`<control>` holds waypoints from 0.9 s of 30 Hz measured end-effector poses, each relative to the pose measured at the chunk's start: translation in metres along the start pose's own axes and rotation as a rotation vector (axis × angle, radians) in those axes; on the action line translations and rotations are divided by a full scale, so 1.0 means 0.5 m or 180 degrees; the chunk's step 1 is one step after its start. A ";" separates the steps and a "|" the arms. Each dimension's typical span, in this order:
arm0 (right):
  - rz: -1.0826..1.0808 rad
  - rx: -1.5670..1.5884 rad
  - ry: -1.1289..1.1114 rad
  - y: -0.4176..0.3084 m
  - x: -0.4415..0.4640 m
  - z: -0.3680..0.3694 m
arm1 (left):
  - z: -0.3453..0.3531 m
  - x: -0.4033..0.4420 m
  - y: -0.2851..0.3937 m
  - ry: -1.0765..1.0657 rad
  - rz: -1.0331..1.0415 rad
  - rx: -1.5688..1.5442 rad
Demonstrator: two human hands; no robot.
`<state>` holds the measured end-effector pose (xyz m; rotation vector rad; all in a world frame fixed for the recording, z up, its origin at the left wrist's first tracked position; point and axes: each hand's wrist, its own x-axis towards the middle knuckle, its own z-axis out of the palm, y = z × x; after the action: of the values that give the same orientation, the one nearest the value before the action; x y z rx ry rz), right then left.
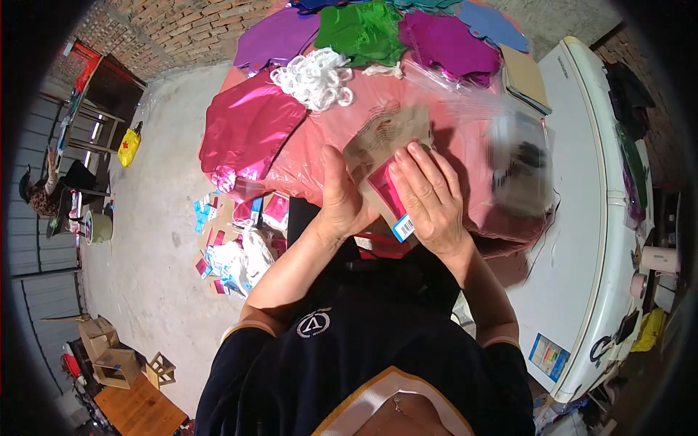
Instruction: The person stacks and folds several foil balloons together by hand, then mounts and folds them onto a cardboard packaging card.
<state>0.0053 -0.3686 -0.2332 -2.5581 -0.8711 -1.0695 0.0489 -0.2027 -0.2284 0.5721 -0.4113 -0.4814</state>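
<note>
In front of my chest, a brown printed paper sheet (389, 134) is held between my two hands. On it lies a folded shiny pink piece (382, 182), with a blue-and-white barcode label (403, 228) at its lower end. My left hand (342, 196) supports the sheet from the left, thumb pointing up and fingers hidden behind it. From the right, my right hand (429, 196) presses on the pink piece, fingers straight and close together, thumb hidden. Below the hands is a table with a pink plastic cover (327, 134).
Shiny pink sheets (251, 127) and a white cord bundle (313, 78) lie on the table. Green sheets (361, 33) and purple sheets (451, 47) are along the back. A clear bag (520, 156) sits right, beside a white fridge-like cabinet (563, 182). Labelled packets (211, 258) lie lower left.
</note>
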 end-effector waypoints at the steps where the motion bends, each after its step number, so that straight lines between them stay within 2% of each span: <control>1: 0.0047 -0.0060 -0.0009 -0.003 0.001 -0.004 | -0.003 0.000 -0.007 -0.0025 0.0051 -0.0224; 7: 0.0008 -0.0076 0.0232 -0.002 0.014 0.001 | 0.014 -0.026 -0.007 -0.0161 0.0001 0.0058; 11: 0.0039 -0.0054 0.0177 -0.009 0.039 -0.012 | -0.010 -0.042 -0.013 -0.0206 -0.0270 -0.0105; 15: 0.0050 -0.0003 0.0118 -0.011 0.031 -0.009 | -0.023 -0.053 -0.009 -0.0017 -0.0611 0.0297; 18: 0.0022 -0.0114 0.0046 0.008 0.007 -0.018 | -0.020 -0.018 0.039 0.0381 -0.0164 0.0477; 19: -0.0016 -0.0144 -0.0023 0.014 -0.005 -0.024 | -0.010 -0.011 0.076 0.0491 -0.0285 0.0700; 20: -0.0059 -0.0167 -0.0104 0.019 -0.018 -0.030 | -0.026 0.006 0.094 0.0678 -0.0128 0.0858; 22: -0.0233 -0.0159 -0.0324 0.029 -0.040 -0.041 | -0.073 0.017 0.127 0.0856 -0.0540 0.1444; 24: -0.0412 -0.0060 -0.0604 0.038 -0.054 -0.056 | -0.084 0.028 0.158 0.0668 -0.0886 0.2634; 25: -0.0473 -0.0049 -0.0719 0.043 -0.059 -0.060 | -0.066 0.032 0.162 0.0731 -0.0806 0.2842; 27: -0.0561 -0.0007 -0.0805 0.049 -0.058 -0.066 | -0.080 0.042 0.158 0.0368 -0.0977 0.3321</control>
<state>-0.0146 -0.4145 -0.2303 -2.6988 -1.1763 -0.7992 0.1104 -0.1393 -0.2071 1.6820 -0.4506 -0.5021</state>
